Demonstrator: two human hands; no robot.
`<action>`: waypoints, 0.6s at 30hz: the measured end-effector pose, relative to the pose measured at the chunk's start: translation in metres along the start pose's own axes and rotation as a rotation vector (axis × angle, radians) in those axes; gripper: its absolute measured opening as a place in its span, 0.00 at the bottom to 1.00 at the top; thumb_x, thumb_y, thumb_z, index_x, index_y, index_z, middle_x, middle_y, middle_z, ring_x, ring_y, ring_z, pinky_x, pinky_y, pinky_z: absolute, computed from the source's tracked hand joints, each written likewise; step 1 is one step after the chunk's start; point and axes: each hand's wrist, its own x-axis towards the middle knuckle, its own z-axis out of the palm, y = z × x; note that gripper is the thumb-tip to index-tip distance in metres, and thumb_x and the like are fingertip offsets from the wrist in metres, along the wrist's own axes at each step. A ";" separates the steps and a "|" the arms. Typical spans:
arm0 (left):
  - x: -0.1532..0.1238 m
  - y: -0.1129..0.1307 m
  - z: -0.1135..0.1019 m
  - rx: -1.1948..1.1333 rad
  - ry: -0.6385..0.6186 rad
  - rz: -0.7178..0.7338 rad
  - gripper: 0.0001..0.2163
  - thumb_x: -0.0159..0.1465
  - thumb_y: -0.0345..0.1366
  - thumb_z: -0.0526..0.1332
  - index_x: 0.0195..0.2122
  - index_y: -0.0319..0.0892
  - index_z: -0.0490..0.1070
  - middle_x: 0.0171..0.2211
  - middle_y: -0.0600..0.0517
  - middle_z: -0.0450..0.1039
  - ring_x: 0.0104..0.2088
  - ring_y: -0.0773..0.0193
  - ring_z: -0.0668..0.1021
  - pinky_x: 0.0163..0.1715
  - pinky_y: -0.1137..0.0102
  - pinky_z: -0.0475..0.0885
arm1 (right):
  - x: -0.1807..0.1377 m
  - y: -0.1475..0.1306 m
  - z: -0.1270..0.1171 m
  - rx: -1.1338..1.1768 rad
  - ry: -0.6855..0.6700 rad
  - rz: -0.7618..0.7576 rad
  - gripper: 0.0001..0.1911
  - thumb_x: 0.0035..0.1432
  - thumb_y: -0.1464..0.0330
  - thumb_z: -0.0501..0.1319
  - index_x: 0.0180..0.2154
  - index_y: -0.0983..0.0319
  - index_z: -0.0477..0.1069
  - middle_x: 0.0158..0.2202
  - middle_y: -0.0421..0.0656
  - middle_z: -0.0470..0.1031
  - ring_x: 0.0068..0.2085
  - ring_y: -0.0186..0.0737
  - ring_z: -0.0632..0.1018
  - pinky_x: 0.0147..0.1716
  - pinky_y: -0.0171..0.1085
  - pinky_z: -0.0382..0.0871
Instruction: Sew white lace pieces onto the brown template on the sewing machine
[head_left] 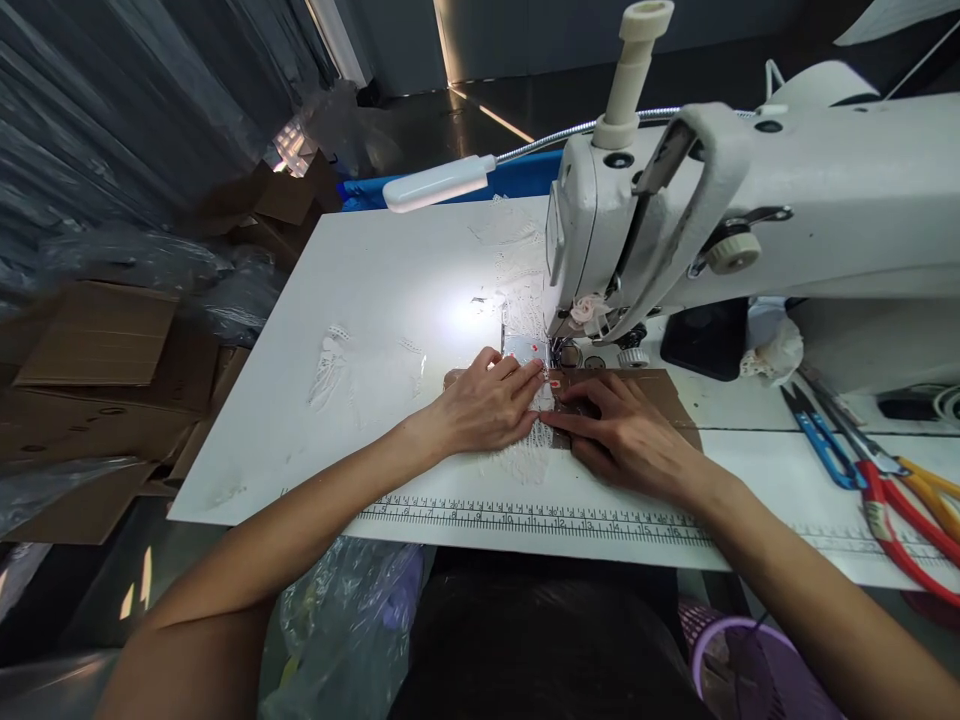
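A narrow strip of white lace [543, 402] lies under the needle area of the white sewing machine [592, 215] and runs toward me. My left hand [491, 402] rests flat on the lace and the plate just left of the presser foot, fingers stretched forward. From the right, my right hand [630, 432] lies with fingers spread over a brown flat piece [675, 400], its index fingertip touching the lace edge. Both hands' fingertips are close to each other in front of the presser foot. Part of the lace is hidden under my left fingers.
Lace scraps [330, 365] lie on the white tabletop [262, 440], with a printed ruler [510, 515] along its front edge. Right are a dark phone-like slab [705, 338], blue thread snips [823, 445] and red-handled scissors [885, 520]. A lamp [439, 184] hangs above; cardboard boxes [105, 360] stand left.
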 end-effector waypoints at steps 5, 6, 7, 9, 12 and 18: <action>0.010 -0.007 -0.001 -0.065 0.026 -0.020 0.20 0.70 0.40 0.50 0.58 0.33 0.66 0.61 0.36 0.63 0.50 0.46 0.71 0.48 0.54 0.63 | 0.004 0.004 0.003 -0.052 0.071 0.045 0.20 0.63 0.71 0.57 0.55 0.55 0.72 0.51 0.52 0.69 0.50 0.54 0.70 0.49 0.56 0.69; 0.012 -0.009 -0.001 -0.080 0.037 -0.019 0.20 0.70 0.40 0.51 0.58 0.33 0.66 0.61 0.36 0.63 0.49 0.46 0.72 0.48 0.54 0.63 | 0.004 0.004 0.004 -0.060 0.072 0.054 0.20 0.63 0.71 0.56 0.56 0.55 0.71 0.51 0.52 0.69 0.49 0.53 0.70 0.48 0.56 0.69; 0.013 -0.010 -0.001 -0.087 0.044 -0.020 0.20 0.69 0.40 0.52 0.57 0.33 0.66 0.61 0.36 0.63 0.49 0.47 0.72 0.48 0.54 0.63 | 0.005 0.005 0.004 -0.067 0.068 0.059 0.20 0.63 0.71 0.56 0.56 0.55 0.71 0.50 0.51 0.69 0.49 0.53 0.70 0.48 0.55 0.69; 0.013 -0.012 -0.001 -0.088 0.048 -0.029 0.21 0.69 0.41 0.52 0.57 0.32 0.66 0.61 0.36 0.63 0.50 0.47 0.71 0.48 0.54 0.63 | 0.005 0.004 0.004 -0.075 0.064 0.063 0.20 0.64 0.70 0.56 0.56 0.55 0.71 0.50 0.51 0.69 0.48 0.53 0.70 0.47 0.55 0.69; 0.011 -0.012 0.000 -0.108 0.068 -0.044 0.21 0.69 0.41 0.53 0.58 0.33 0.66 0.62 0.36 0.62 0.51 0.46 0.71 0.48 0.53 0.63 | 0.005 0.004 0.004 -0.074 0.064 0.069 0.19 0.65 0.70 0.55 0.56 0.55 0.70 0.50 0.51 0.70 0.47 0.52 0.71 0.47 0.55 0.69; 0.010 -0.014 0.006 -0.146 0.084 -0.038 0.21 0.70 0.41 0.50 0.60 0.35 0.65 0.63 0.37 0.61 0.52 0.47 0.69 0.50 0.51 0.61 | 0.004 0.006 0.004 -0.030 0.073 0.082 0.20 0.65 0.69 0.55 0.57 0.54 0.70 0.51 0.50 0.69 0.48 0.52 0.71 0.46 0.54 0.69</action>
